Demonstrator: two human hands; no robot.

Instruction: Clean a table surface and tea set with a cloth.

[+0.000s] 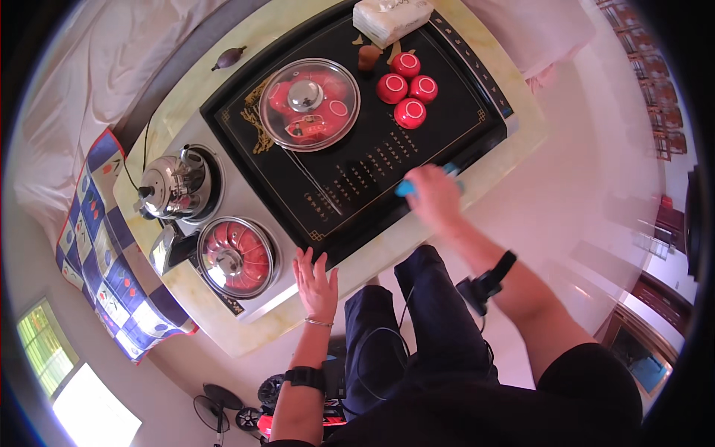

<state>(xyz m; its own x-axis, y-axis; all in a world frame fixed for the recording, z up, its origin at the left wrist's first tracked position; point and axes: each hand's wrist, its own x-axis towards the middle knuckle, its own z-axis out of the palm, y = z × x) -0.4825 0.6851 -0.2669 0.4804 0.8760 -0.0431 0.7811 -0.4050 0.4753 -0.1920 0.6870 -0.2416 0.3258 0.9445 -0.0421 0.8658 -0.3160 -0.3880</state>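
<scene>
My right hand [435,195] is closed on a blue cloth [406,188] at the near edge of the black tea tray [363,151]. With fingers spread, my left hand [317,285] rests at the tray's near left corner, holding nothing. Upside-down red cups [410,113] stand in a cluster on the tray, beside a small brown clay figure [368,57]. Left of them, a clear-lidded round pot [310,137] contains more red cups and a red packet. A second lidded pot [236,257] with red cups inside stands on the silver side panel.
A steel kettle [170,187] sits on the round heater at left. A tissue pack [391,19] lies at the tray's far edge. A rubber bulb blower [229,57] rests on the marble tabletop [251,335]. A checked cloth [111,251] hangs at left.
</scene>
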